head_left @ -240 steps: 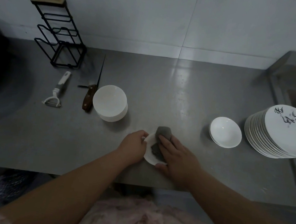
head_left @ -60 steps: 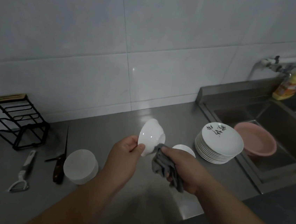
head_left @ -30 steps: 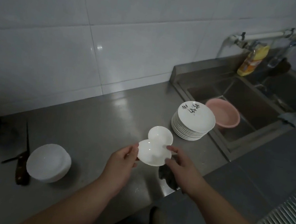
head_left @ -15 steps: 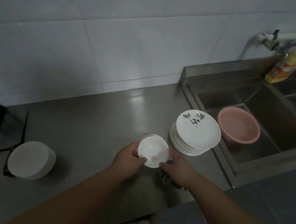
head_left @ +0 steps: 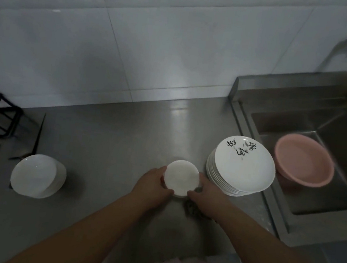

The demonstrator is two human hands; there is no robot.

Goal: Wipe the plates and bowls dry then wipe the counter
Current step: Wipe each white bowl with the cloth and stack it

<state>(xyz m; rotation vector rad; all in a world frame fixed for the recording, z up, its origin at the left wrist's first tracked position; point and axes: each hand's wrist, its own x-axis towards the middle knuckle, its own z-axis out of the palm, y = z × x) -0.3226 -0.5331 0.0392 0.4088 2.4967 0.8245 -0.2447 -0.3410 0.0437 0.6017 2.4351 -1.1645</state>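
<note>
On the steel tabletop point(head_left: 106, 145), left of the plates point(head_left: 242, 167), a bowl stack point(head_left: 37, 176) waits. The small bowl point(head_left: 181, 177), lifted a second ago, now sits beside the plates, left hand point(head_left: 152, 184) and right hand point(head_left: 208, 196) fingers clamped on its rim, cloth point(head_left: 192, 208) beneath; probably dried.

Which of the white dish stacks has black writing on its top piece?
The plate stack beside the sink, right of the hands. The bowl stack at left is plain white.

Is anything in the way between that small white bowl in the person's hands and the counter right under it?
Yes: another small bowl sits directly beneath the held bowl, so it lands on that, not bare counter.
</note>
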